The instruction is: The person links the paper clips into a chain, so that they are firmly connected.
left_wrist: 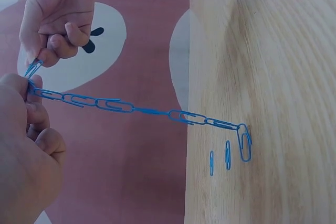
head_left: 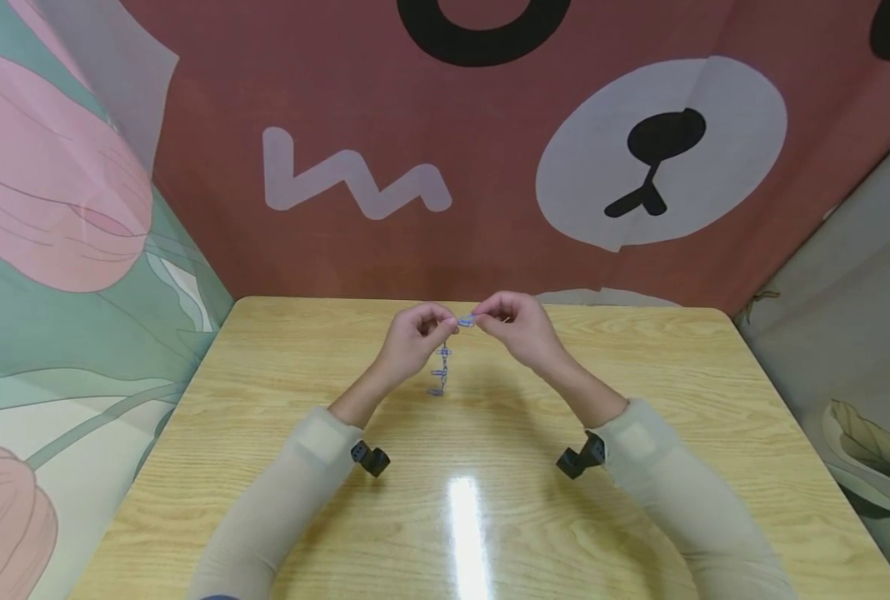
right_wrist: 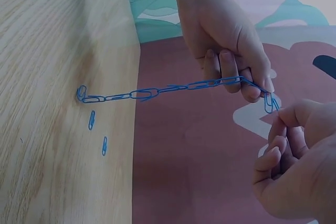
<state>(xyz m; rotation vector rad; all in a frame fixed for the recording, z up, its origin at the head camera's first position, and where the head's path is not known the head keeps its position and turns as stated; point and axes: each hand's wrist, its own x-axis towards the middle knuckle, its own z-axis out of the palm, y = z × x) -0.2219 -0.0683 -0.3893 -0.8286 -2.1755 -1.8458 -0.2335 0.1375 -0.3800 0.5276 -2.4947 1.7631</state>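
My left hand (head_left: 411, 337) pinches the upper end of a chain of linked blue paper clips (left_wrist: 113, 105). The chain hangs down from the fingertips, and its lowest links touch the table, as the right wrist view shows. Thumb and forefinger of my right hand (head_left: 520, 329) pinch a blue paper clip (right_wrist: 271, 103) right beside the left fingertips. Whether that clip is hooked into the top link cannot be made out. Two loose blue paper clips (left_wrist: 228, 156) (right_wrist: 104, 146) lie on the table by the chain's lower end.
Both hands are above the far part of a wooden table (head_left: 280, 500), close to its back edge. Behind it hangs a reddish-brown cloth (head_left: 490, 233) with a printed bear face. Small black cameras (head_left: 370, 458) are strapped at both wrists.
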